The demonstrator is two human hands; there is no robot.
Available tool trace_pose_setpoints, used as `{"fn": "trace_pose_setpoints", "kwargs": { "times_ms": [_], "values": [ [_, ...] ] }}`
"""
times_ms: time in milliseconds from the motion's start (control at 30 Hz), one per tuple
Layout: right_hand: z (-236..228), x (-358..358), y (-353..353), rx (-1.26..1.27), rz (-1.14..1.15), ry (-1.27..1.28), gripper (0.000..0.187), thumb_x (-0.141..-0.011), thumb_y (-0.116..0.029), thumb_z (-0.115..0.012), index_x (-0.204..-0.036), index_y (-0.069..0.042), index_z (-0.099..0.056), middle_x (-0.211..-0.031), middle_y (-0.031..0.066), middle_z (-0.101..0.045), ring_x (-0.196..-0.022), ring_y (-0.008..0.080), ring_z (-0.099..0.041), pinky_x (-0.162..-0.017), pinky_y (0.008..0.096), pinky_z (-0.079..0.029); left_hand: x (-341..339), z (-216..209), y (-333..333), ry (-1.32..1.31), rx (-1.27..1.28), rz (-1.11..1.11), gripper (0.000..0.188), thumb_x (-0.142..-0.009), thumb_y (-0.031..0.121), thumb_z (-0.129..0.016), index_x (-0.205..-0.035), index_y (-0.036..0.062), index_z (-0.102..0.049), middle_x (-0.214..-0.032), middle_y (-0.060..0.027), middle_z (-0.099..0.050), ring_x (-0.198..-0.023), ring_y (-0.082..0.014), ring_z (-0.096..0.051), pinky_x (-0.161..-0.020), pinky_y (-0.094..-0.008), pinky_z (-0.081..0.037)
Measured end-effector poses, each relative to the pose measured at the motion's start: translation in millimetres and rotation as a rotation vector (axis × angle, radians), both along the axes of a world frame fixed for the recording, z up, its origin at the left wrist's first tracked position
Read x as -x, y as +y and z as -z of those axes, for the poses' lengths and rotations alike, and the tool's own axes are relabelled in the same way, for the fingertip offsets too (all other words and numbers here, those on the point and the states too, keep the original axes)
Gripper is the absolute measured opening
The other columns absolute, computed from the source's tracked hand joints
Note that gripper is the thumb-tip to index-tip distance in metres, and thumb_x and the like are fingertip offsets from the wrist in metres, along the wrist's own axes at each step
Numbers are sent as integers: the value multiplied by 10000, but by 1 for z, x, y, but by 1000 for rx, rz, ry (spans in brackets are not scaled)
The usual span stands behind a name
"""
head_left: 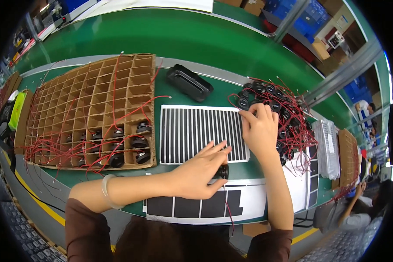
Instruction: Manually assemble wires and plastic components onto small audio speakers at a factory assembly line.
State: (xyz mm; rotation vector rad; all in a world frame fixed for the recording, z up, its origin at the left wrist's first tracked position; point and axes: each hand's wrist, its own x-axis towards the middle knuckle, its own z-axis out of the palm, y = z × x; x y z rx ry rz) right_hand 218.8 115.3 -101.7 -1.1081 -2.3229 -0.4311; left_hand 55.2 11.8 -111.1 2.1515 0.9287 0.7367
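A white sheet with black strips [196,135] lies on the green bench in front of me. My left hand [198,174] rests over its lower edge, fingers stretched across the strips. Between its thumb and fingers sits a small round black speaker [223,171], a red wire [229,214] hanging from it. My right hand [261,131] is at the sheet's upper right corner, thumb and forefinger pinched on the end of the strip there. Just beyond that hand lies a heap of black speakers [275,106] with tangled red wires.
To the left stands a cardboard divider box [155,113] with speakers in its nearer cells. A black case [190,83] lies behind the sheet. Closer to me is another sheet with black rectangles [212,204]. Clear plastic trays [326,150] are at right, and a person [358,209] sits beyond.
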Motion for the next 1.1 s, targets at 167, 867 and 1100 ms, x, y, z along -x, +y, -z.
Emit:
{"fn": "trace_pose_setpoints", "kwargs": {
  "times_ms": [167, 867, 1100],
  "values": [
    [-12, 2, 12, 267, 15, -2, 79, -618, -95, -588, -694, -83, -608, -667, 19, -506, -709, 183, -459, -647, 312, -315, 1, 3, 0, -39, -4, 13, 322, -741, 162, -513, -928, -53, -364, -1156, -259, -330, -1178, -375, -177, -978, -448, -114],
    [-27, -5, 37, 437, -117, -180, 60, -641, -102, -582, -679, -78, -543, -650, 8, -512, -736, 172, -459, -677, 314, -319, -2, -1, 2, -25, 76, 20, 258, -735, 138, -518, -871, -21, -368, -1223, -260, -255, -1204, -353, -110, -983, -437, -76],
    [-22, -10, 37, 468, -159, -82, 76, -644, -100, -582, -694, -76, -530, -654, 14, -489, -732, 177, -451, -688, 310, -326, -2, -1, 2, -13, 70, 26, 263, -734, 147, -524, -868, -15, -365, -1231, -263, -241, -1200, -366, -109, -984, -435, -71]
  ]
}}
